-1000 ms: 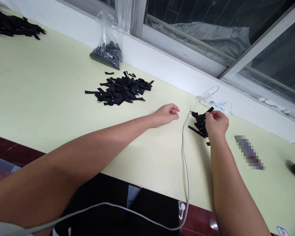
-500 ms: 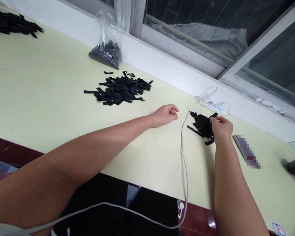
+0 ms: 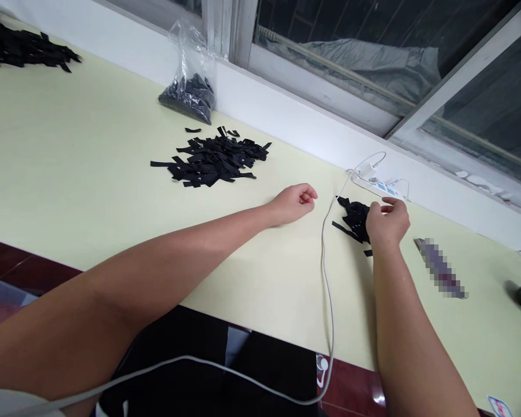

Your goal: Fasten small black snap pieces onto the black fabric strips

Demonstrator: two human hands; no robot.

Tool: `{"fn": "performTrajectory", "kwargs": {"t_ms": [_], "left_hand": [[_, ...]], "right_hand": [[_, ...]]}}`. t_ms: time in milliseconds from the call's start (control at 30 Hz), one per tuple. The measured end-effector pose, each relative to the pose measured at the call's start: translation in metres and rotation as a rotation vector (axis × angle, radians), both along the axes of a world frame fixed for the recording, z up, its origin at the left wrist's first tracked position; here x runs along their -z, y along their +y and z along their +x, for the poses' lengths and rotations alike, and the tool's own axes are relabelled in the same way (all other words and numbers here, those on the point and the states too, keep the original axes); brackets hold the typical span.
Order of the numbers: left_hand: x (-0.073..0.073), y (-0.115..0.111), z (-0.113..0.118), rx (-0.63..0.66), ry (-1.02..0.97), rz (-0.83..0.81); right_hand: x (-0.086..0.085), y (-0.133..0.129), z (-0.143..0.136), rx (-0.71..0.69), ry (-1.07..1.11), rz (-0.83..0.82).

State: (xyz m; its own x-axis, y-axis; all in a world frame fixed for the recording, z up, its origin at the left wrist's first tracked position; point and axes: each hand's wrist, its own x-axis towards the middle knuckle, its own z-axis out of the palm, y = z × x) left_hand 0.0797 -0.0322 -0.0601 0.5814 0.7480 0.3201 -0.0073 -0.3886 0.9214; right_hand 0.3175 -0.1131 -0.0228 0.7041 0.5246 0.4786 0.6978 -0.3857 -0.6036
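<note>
While the left hand (image 3: pixel 293 204) is staying put over the worktop (image 3: pixel 256 278), loosely curled with a gap between thumb and fingers and nothing showing in it, the right hand (image 3: pixel 388 223) is covering the right edge of the small pile (image 3: pixel 358 214). Main change: no strip is poking out past the right hand's fingertips now, whereas half a second ago one was. Its thumb is standing somewhat apart from the bent fingers; the undersides are hidden, so cannot tell whether it is holding anything. Reading this as a likely release into the small pile, but the hand is blocking that edge, so unconfirmed.

Small pile is lying between the cable (image 3: pixel 323 255) and the right hand, on the near side of the socket block (image 3: pixel 375 184). Big pile (image 3: pixel 217 162) is sitting beyond the left forearm, looking unchanged, with the clear bag (image 3: pixel 189 95) of dark pieces standing behind it. Another pile (image 3: pixel 21 47) is showing at far left. A pixelated item (image 3: pixel 441 269) is lying right of the right hand, apart from it.
</note>
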Motion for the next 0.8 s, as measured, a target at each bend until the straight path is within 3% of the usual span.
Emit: {"fn": "performTrajectory", "kwargs": {"t_ms": [100, 233, 300, 400, 567, 733, 800], "left_hand": [[-0.009, 0.001, -0.007, -0.148, 0.143, 0.126], [-0.023, 0.007, -0.023, -0.442, 0.512, 0.452], [-0.026, 0.011, -0.029, -0.521, 0.711, 0.478], [-0.024, 0.016, -0.033, -0.564, 0.902, 0.375], [-0.018, 0.011, -0.033, -0.507, 0.885, 0.37], [-0.015, 0.004, -0.028, -0.171, 0.717, 0.582], [-0.014, 0.006, -0.027, -0.137, 0.651, 0.613]], "right_hand": [[0.005, 0.005, -0.014, -0.101, -0.025, -0.018], [0.01, 0.008, -0.021, -0.185, -0.027, -0.033], [0.011, 0.009, -0.022, -0.197, -0.025, -0.033], [0.01, 0.008, -0.023, -0.204, -0.007, -0.042], [0.01, 0.008, -0.026, -0.227, 0.011, -0.049], [0.01, 0.01, -0.029, -0.234, 0.005, -0.055], [0.01, 0.01, -0.03, -0.239, 0.007, -0.056]]}}
